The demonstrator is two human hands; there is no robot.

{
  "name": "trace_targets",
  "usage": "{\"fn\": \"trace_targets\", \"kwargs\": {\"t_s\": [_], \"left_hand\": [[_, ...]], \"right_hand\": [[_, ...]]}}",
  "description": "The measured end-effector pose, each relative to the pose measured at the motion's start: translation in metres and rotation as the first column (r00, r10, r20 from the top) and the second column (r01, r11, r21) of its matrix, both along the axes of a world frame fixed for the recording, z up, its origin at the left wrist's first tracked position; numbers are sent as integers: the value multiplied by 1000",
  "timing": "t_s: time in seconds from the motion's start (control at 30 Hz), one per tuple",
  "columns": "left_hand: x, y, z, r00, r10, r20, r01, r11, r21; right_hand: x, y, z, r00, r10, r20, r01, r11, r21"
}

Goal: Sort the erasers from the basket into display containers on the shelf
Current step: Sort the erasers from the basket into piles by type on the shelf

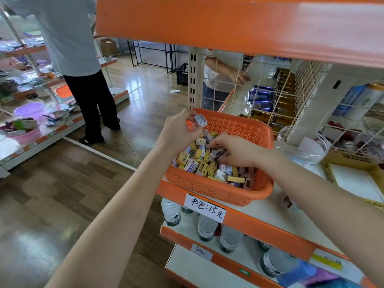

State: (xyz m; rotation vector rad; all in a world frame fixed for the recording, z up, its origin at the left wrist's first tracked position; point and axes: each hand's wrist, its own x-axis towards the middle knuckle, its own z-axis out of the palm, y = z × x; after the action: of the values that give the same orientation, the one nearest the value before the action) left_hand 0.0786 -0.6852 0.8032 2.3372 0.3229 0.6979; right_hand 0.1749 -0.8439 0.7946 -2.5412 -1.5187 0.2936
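Observation:
An orange perforated basket [239, 125] sits on the white shelf [268, 213], filled with several small erasers [202, 163] in yellow, white and purple wrappers. My left hand [178, 129] is raised over the basket's left rim and pinches a white eraser [200, 119] in its fingertips. My right hand [234, 149] reaches down into the pile with its fingers curled round erasers. A clear round container [303, 146] stands right of the basket. A yellow cardboard box [353, 177] lies further right.
An orange shelf board [239, 23] hangs low overhead. One loose eraser [287, 201] lies on the shelf by the basket. Water bottles [207, 225] fill the shelf below. Cans [259, 100] lie behind a wire grid. One person stands at left [83, 59], another behind the shelf [220, 80].

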Motion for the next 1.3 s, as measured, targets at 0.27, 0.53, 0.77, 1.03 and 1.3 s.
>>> {"fn": "trace_targets", "kwargs": {"t_s": [0.27,0.53,0.77,1.03,1.3], "left_hand": [[1,1,-2,1000,4,-26,-4,1000,-3],[3,4,-6,998,7,-56,-8,1000,-22],[1,3,-2,997,81,10,-80,996,-32],[-1,5,3,992,114,50,-105,983,-152],[-2,10,3,992,116,45,-101,963,-251]], "right_hand": [[19,29,8,996,-30,86,36,997,-74],[23,45,-8,969,-4,247,36,991,-127],[31,39,-15,994,-69,83,68,998,15],[32,32,-7,974,-209,-82,225,909,351],[27,28,-4,965,-173,-195,236,901,366]]}}
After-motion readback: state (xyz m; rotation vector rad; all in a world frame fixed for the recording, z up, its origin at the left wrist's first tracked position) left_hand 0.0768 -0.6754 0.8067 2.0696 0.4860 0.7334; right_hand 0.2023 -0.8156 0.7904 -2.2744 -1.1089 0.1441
